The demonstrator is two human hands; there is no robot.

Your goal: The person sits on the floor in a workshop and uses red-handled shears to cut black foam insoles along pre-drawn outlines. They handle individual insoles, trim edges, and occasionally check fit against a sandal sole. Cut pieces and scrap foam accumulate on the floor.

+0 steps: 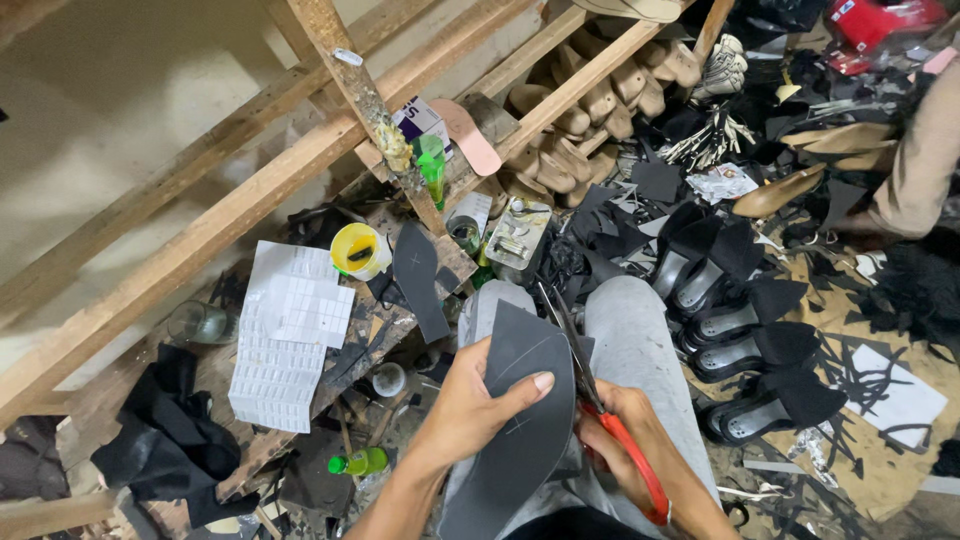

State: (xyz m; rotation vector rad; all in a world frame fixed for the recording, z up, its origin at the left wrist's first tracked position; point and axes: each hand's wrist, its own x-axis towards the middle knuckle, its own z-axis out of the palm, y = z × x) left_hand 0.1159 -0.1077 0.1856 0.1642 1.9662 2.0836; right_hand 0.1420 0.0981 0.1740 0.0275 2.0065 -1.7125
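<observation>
Your left hand point(470, 405) holds a dark sole-shaped sheet point(520, 420) over your lap, with the thumb pressed flat on top and the other fingers hidden below it. Your right hand point(625, 440) grips the red handles of the scissors point(600, 400), fingers closed around them; the blades lie along the right edge of the sheet. On the bench at your left stand a yellow cup point(358, 250) and white papers point(285, 335). Black shoes point(740, 350) lie at your right.

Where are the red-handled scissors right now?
In the head view, low and right of centre: the scissors are in the right hand, blades along the dark sole piece.
</observation>
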